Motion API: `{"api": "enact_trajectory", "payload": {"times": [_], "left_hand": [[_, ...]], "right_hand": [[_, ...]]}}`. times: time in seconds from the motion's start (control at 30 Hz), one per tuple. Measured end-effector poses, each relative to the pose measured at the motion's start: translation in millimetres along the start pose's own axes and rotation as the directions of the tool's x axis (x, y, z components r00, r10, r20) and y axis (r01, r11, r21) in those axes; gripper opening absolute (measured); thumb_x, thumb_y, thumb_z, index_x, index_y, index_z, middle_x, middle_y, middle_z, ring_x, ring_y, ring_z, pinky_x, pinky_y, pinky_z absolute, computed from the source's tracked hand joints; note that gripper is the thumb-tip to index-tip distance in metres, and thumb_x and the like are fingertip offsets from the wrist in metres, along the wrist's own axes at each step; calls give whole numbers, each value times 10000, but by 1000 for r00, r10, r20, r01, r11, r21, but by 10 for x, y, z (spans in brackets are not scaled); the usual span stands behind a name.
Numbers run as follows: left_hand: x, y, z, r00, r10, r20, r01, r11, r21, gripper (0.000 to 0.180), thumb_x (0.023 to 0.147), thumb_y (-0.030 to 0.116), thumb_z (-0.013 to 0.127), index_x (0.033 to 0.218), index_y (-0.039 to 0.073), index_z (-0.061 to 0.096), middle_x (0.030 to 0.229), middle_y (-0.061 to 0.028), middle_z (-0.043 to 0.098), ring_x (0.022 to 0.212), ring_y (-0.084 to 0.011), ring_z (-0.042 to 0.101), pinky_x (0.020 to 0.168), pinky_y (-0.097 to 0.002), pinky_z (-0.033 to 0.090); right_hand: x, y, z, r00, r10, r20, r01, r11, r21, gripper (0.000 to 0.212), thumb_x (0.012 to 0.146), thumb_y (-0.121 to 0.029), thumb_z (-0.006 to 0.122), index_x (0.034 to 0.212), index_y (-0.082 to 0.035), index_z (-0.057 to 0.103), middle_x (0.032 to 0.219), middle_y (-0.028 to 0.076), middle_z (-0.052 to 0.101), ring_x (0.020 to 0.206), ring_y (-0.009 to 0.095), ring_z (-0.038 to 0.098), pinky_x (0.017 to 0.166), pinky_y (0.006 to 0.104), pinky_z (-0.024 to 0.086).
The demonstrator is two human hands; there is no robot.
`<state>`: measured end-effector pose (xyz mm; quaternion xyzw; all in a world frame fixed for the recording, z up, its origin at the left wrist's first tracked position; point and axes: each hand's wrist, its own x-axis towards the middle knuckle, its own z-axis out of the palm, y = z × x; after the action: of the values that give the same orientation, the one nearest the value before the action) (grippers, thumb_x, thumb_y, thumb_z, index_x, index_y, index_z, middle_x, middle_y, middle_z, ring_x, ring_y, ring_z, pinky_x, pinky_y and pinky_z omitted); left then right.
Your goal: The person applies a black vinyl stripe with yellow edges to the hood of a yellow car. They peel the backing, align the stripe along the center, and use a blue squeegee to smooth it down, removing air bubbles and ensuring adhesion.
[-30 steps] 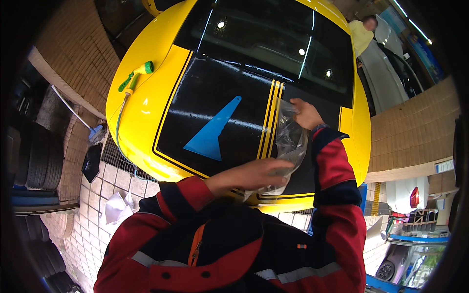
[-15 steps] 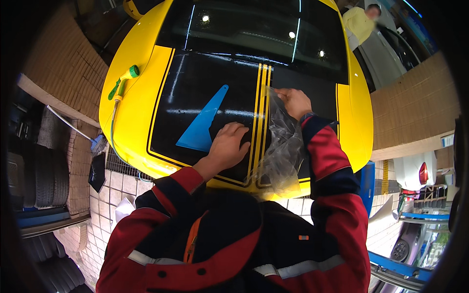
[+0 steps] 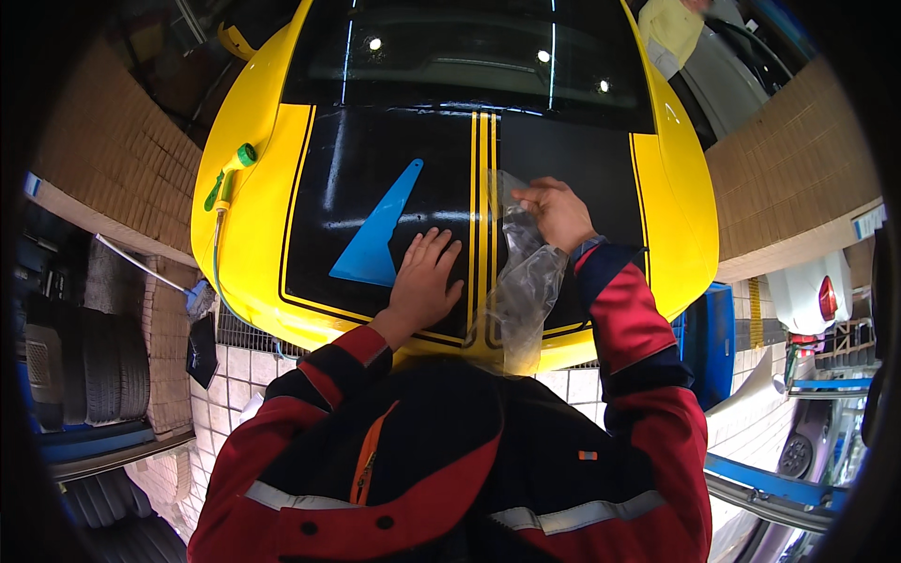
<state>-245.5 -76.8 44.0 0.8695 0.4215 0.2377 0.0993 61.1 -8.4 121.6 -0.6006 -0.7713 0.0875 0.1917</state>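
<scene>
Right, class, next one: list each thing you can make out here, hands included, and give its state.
Left hand: open, palm down on the black panel
Right hand: closed, pinching clear film
Clear film: crumpled, upper end held
Blue scraper: lying flat on the panel
Spray gun: lying on yellow bodywork, hose attached
Black panel: glossy left of the stripes, duller right
Tyres: lined up

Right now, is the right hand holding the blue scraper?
No, the right hand pinches the clear film, while the blue scraper lies on the car beside the left hand.
</scene>
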Motion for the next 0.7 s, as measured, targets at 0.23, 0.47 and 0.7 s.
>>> {"api": "enact_trajectory", "payload": {"times": [0.23, 0.47, 0.7], "left_hand": [[-5, 8, 27, 1000, 12, -26, -12, 1000, 14, 691, 957, 250, 812, 1572, 24, 591, 1656, -225, 531, 1623, -419, 422, 1392, -564, 268], [-2, 29, 41, 1000, 3, -25, -2, 999, 37, 687, 952, 249, 809, 1564, 19, 596, 1647, -227, 539, 1619, -416, 428, 1392, -559, 271], [-13, 32, 41, 999, 4, -44, -3, 1000, 30, 689, 937, 223, 810, 1560, 16, 601, 1640, -230, 540, 1616, -421, 428, 1387, -564, 286]], "right_hand": [[-221, -42, -113, 997, -7, 78, 9, 1000, -30, 300, 1081, -257, 731, 1353, -220, 851, 1548, 158, 693, 1409, 400, 628, 1171, 525, 490], [-481, -191, -256, 997, -28, 70, 33, 996, -78, 294, 1070, -242, 747, 1341, -228, 859, 1588, 146, 667, 1460, 379, 577, 1195, 523, 434], [-648, -351, -352, 992, -121, 38, 124, 988, -92, 290, 1024, -209, 780, 1296, -186, 878, 1587, 152, 665, 1477, 375, 547, 1233, 528, 379]]}}
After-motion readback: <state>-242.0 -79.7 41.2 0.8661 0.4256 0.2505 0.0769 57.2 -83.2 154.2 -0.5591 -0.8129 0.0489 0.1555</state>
